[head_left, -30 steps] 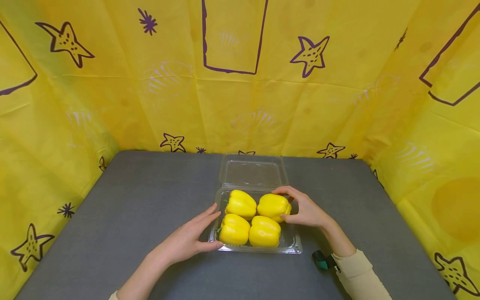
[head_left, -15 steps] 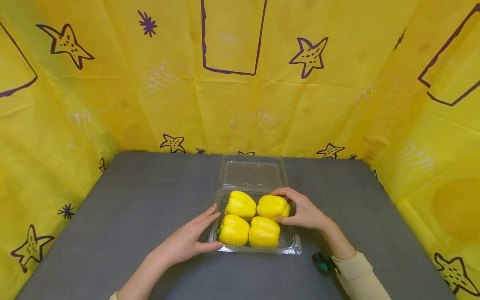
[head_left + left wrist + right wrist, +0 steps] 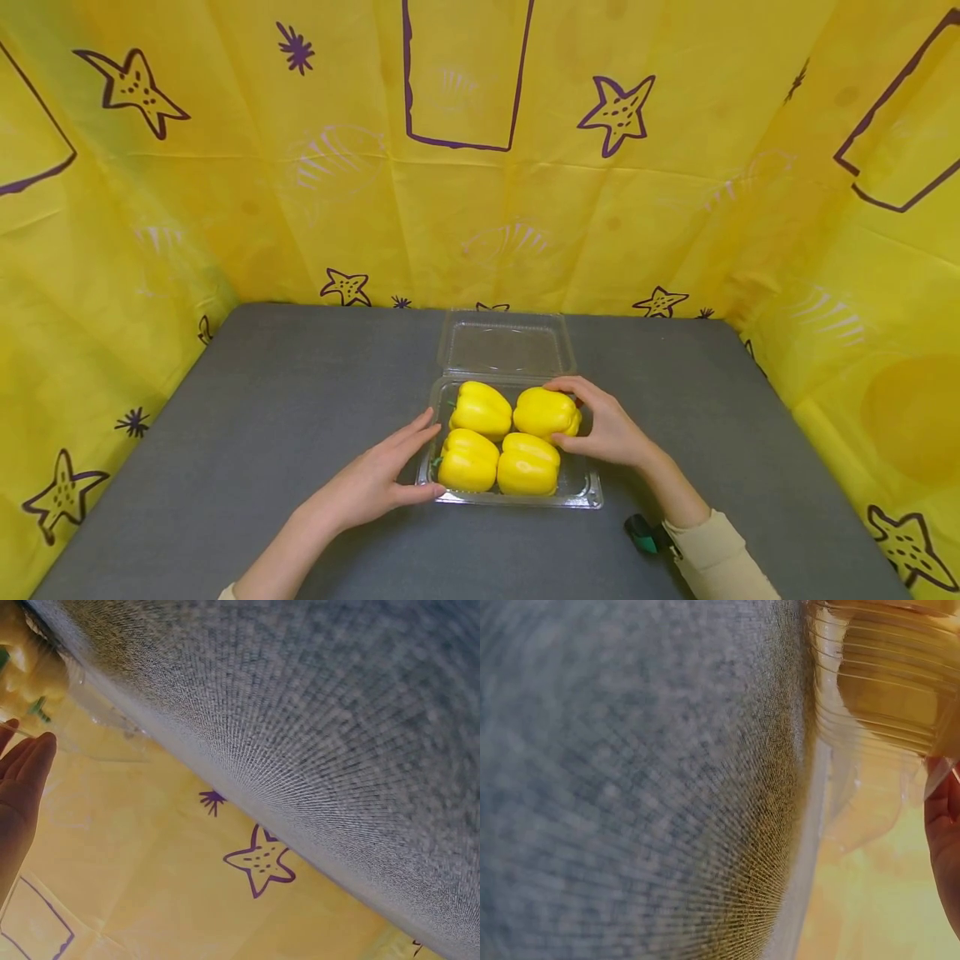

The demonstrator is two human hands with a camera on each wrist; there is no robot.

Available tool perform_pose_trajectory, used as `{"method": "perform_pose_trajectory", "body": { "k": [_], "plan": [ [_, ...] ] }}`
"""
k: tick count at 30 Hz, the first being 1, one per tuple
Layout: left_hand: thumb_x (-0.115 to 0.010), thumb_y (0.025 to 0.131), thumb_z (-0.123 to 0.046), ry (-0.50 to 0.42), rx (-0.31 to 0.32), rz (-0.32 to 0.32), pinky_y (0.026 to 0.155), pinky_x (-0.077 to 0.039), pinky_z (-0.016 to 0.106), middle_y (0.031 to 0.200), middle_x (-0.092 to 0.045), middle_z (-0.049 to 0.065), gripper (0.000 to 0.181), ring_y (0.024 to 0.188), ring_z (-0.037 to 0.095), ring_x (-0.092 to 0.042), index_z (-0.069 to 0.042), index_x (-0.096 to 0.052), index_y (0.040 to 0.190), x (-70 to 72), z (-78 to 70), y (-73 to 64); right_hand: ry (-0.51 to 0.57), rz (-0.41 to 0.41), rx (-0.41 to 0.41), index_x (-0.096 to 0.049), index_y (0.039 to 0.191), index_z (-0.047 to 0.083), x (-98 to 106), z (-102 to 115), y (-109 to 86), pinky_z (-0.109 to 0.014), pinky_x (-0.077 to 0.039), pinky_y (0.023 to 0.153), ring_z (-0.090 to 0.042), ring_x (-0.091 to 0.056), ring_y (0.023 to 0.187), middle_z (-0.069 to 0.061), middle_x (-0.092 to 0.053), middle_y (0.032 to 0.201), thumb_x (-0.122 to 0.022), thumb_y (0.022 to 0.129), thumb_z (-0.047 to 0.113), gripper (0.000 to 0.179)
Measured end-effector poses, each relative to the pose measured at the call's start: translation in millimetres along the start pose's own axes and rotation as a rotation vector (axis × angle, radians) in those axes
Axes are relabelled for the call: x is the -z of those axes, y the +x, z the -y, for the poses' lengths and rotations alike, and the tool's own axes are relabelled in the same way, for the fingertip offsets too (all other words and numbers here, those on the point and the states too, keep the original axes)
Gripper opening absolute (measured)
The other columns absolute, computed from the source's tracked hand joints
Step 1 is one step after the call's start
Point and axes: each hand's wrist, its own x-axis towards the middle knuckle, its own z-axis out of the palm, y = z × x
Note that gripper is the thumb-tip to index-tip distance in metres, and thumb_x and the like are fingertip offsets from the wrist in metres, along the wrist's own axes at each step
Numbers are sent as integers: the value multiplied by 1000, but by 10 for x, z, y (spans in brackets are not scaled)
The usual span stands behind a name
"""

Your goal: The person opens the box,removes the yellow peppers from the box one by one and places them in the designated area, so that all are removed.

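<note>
Several yellow bell peppers sit in two rows in a clear plastic clamshell container (image 3: 585, 479), its lid (image 3: 506, 343) folded back flat behind it. My right hand (image 3: 613, 427) curls thumb and fingers round the back right pepper (image 3: 546, 412), which lies on its side. At the container's left rim, my left hand (image 3: 378, 479) has its fingers extended, the thumb at the front left corner. Beside it are the back left pepper (image 3: 482, 410) and front left pepper (image 3: 468, 461), green stems facing left. A front right pepper (image 3: 528, 464) lies below my right thumb.
The grey table (image 3: 300, 400) carries the container near its middle. A yellow cloth (image 3: 465, 192) printed with starfish hangs behind and along both sides. A black and green wrist strap piece (image 3: 645, 533) sticks out by my right cuff.
My right thumb has slid left along the front of the back right pepper, and that pepper has shifted very slightly. My left hand has stayed in place.
</note>
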Motion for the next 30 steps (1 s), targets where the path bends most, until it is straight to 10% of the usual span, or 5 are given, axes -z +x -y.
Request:
{"method": "perform_pose_trajectory", "body": {
  "k": [30],
  "plan": [
    [-68,82,-60,2,36,7,106,-36,56,160,-25,3,87,140,29,-35,-12,-41,149,-8,-4,7,111,-131,-110,-52,130,-7,133,282,-45,-23,-48,91,-14,-55,106,-17,-58,126,-81,73,-4,64]
  ]
}}
